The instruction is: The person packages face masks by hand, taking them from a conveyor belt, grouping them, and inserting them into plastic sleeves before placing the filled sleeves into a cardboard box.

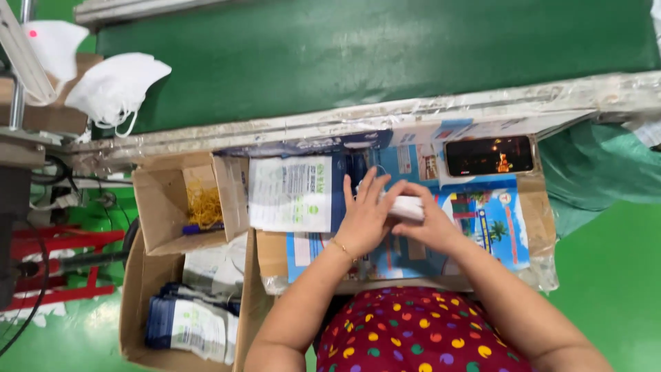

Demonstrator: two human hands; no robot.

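My left hand (363, 215) and my right hand (428, 222) meet over a cardboard work surface (540, 213) covered with colourful printed sheets. Together they hold a small white folded item (407, 207), which looks like a stack of masks; the left fingers spread over its left end, the right hand grips its right side. A gold bracelet (342, 249) sits on my left wrist. A stack of white and blue flat pouches (290, 193) lies just left of my hands.
A green conveyor belt (372, 48) runs across the top with white masks (113, 86) at its left end. A phone (489, 155) with a lit screen lies at the back right. An open box (160, 203) holds yellow rubber bands (204, 205); a lower box (138, 303) holds more pouches.
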